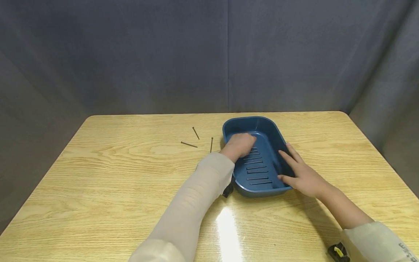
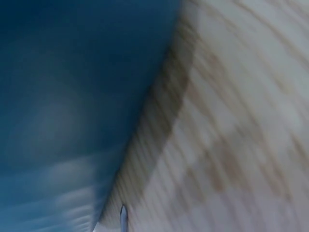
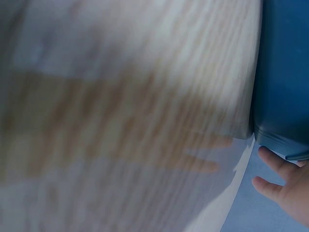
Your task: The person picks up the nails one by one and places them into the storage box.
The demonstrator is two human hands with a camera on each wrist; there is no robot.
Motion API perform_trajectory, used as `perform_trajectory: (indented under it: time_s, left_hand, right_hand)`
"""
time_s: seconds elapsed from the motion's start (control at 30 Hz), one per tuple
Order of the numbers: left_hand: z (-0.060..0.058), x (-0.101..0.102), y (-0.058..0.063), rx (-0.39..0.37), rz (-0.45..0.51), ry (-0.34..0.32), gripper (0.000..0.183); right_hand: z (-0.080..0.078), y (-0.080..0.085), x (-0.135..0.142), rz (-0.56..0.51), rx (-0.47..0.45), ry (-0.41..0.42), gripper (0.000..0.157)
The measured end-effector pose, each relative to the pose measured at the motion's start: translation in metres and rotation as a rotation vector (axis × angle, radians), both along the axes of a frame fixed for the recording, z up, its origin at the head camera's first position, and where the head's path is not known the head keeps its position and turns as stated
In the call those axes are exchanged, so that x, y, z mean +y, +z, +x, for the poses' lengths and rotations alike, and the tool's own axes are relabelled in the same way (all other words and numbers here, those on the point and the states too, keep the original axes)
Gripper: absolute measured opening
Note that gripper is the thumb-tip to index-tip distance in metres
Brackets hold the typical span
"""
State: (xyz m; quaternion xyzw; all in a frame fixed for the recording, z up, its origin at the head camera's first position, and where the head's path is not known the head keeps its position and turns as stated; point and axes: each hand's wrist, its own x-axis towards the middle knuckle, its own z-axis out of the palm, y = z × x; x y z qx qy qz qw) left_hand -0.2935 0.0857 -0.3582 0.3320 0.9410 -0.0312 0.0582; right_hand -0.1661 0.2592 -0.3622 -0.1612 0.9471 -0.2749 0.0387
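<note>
**Work well advanced: row of nails (image 1: 256,167) in the blue tray (image 1: 258,193), three loose nails (image 1: 189,144) outside it**

Left hand (image 1: 242,143): down inside the tray near its left wall, at the far end of the row. Fingers look curled under, back of the hand uppermost. Fingertips hidden; cannot tell whether a nail is pinched. Left wrist view no help here: blurred tray wall, tabletop, one slim pointed end, probably a nail.

Right hand (image 1: 306,178): fingers straight and well spread at the tray's right side, overlapping the rim, thumb over the near right corner. Appears to touch the rim; no nail in it. Reads as steadying, my judgement only.

Tray: right of centre on the wooden table (image 1: 98,189), long axis running away from the person. Row inside runs from the near end up to the left hand, nails roughly parallel, laid crosswise, gaps uneven. At least eight visible; some may be under the hand.

Progress, judged from the lie of things: most nails are in the row, three are not. Those three lie left of the tray, apart from one another, at differing angles; the nearest sits just beside the left forearm.

Farther out: pale sleeves (image 1: 193,196) on both arms, dark grey curtain (image 1: 157,58) behind the table.
</note>
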Motion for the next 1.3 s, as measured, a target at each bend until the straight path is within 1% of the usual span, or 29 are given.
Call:
perform_trajectory:
  time_s: [0.17, 0.37, 1.0, 1.17, 1.3]
  left_hand:
    - [-0.0001, 0.0001, -0.0026, 0.011, -0.007, 0.005, 0.023]
    - [0.0001, 0.0002, -0.0048, 0.033, -0.017, -0.004, 0.025]
    - [-0.0013, 0.0008, -0.0047, 0.017, -0.036, 0.004, 0.028]
    - [-0.0004, 0.0007, -0.0024, 0.007, -0.020, 0.014, 0.026]
    - [0.0003, 0.0004, -0.0008, 0.007, 0.013, 0.024, 0.028]
  right_hand:
    - [0.0002, 0.0009, -0.0003, 0.000, 0.001, 0.005, 0.069]
    - [0.0008, 0.0005, -0.0006, -0.001, 0.004, 0.004, 0.069]
    - [0.0002, -0.0004, -0.0003, -0.002, 0.002, -0.002, 0.069]
    - [0.0005, 0.0003, -0.0003, -0.005, 0.000, -0.002, 0.069]
    - [0.0007, 0.0011, -0.0005, -0.009, 0.006, 0.002, 0.069]
